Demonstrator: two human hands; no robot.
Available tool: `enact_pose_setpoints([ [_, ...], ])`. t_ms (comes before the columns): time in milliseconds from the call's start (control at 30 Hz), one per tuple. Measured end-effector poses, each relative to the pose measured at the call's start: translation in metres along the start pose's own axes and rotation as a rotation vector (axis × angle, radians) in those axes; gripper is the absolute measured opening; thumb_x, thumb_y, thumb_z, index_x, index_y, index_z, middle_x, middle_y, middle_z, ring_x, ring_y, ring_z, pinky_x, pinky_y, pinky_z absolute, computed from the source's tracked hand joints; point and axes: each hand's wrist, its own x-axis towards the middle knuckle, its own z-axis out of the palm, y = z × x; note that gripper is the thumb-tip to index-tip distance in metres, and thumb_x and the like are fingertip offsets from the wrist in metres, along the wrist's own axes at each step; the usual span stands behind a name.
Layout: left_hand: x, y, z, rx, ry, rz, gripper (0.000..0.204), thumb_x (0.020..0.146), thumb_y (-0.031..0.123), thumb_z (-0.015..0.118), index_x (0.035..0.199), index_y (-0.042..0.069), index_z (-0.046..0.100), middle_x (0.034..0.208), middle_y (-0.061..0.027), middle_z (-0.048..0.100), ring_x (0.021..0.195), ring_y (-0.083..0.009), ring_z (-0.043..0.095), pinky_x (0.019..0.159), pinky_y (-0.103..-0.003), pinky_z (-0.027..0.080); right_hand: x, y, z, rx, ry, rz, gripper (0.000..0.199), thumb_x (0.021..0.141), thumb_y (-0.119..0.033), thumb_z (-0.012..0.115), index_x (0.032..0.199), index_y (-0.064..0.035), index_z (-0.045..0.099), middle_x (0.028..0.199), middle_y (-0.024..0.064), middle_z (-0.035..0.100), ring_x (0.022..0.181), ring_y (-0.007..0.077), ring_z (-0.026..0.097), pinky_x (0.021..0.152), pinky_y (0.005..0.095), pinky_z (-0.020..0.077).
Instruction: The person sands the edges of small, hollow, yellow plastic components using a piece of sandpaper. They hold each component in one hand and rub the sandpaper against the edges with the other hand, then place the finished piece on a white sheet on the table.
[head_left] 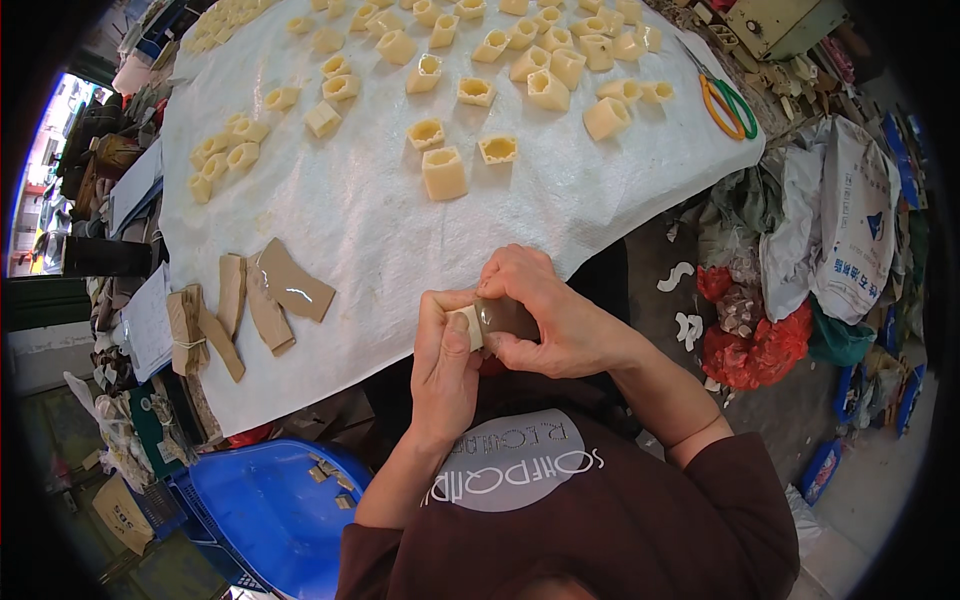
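Observation:
Close to my body, just off the table's near edge, my left hand (442, 365) is closed on a small cream-coloured block (469, 326) between thumb and fingers. My right hand (560, 318) grips a smooth brown piece (510, 318), which looks like a flat strip, against the block's right side. Its thumb and fingertips meet my left fingers there, so part of both pieces is hidden. Tan-brown strips (295, 282) lie on the table to the left, beside a tied bundle of them (187, 335). Hollow pale-yellow blocks (444, 174) stand beyond my hands.
A white sheet (370, 230) covers the table, with many more hollow blocks at its far side. Scissors (728, 108) with orange and green handles lie at the far right edge. A blue tub (250, 465) holding small pieces stands lower left. Red bags (760, 345) and a white sack (850, 230) sit right.

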Motion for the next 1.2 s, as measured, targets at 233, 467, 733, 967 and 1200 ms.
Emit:
enact_pose_setpoints([
  [233, 0.004, 0.005, 0.000, -0.091, -0.010, 0.024, 0.029, 0.096, 0.031, 0.031, 0.103, 0.004, 0.039, 0.098, -0.0102, 0.050, 0.089, -0.0170, 0.053, 0.077, -0.032, 0.046, 0.004, 0.000, 0.006, -0.009, 0.109, -0.068, 0.043, 0.063, -0.014, 0.065, 0.103, -0.0040, 0.050, 0.093, 0.0086, 0.046, 0.095, 0.0253, 0.044, 0.091, 0.0398, 0.0251],
  [467, 0.008, 0.012, 0.000, -0.157, 0.003, 0.022, 0.020, 0.089, 0.016, 0.050, 0.101, 0.004, 0.039, 0.106, -0.0171, 0.050, 0.096, -0.0215, 0.054, 0.080, -0.035, 0.047, 0.010, -0.005, -0.001, -0.111, 0.132, -0.086, 0.052, 0.061, -0.021, 0.071, 0.107, -0.0079, 0.053, 0.103, 0.0109, 0.045, 0.101, 0.0287, 0.040, 0.092, 0.0426, 0.0233],
  [733, 0.013, 0.013, -0.024, 0.297, 0.121, 0.374, 0.017, 0.071, 0.004, 0.071, 0.085, 0.003, 0.061, 0.105, -0.0108, 0.052, 0.099, -0.0178, 0.051, 0.082, -0.030, 0.042, 0.008, -0.023, 0.004, -0.258, 0.340, -0.173, 0.049, 0.059, -0.017, 0.073, 0.105, -0.0124, 0.056, 0.113, 0.0135, 0.043, 0.102, 0.0305, 0.039, 0.088, 0.0441, 0.0255],
  [967, 0.006, 0.017, -0.028, 0.298, 0.138, 0.438, 0.026, 0.068, 0.000, 0.073, 0.091, 0.003, 0.061, 0.098, -0.0082, 0.051, 0.091, -0.0156, 0.052, 0.079, -0.027, 0.043, -0.019, -0.020, 0.033, -0.246, 0.497, -0.322, 0.038, 0.063, -0.014, 0.075, 0.097, -0.0073, 0.058, 0.073, 0.0029, 0.051, 0.061, 0.0190, 0.047, 0.065, 0.0334, 0.0365],
  [1200, 0.004, 0.020, -0.019, 0.132, 0.080, 0.389, 0.027, 0.070, -0.004, 0.070, 0.093, -0.001, 0.057, 0.098, -0.0124, 0.053, 0.087, -0.0169, 0.056, 0.073, -0.027, 0.049, -0.006, -0.007, 0.040, 1.073, 0.270, 0.365, 0.050, 0.069, -0.019, 0.076, 0.108, -0.0006, 0.051, 0.088, 0.0010, 0.053, 0.075, 0.0105, 0.050, 0.069, 0.0239, 0.0431],
])
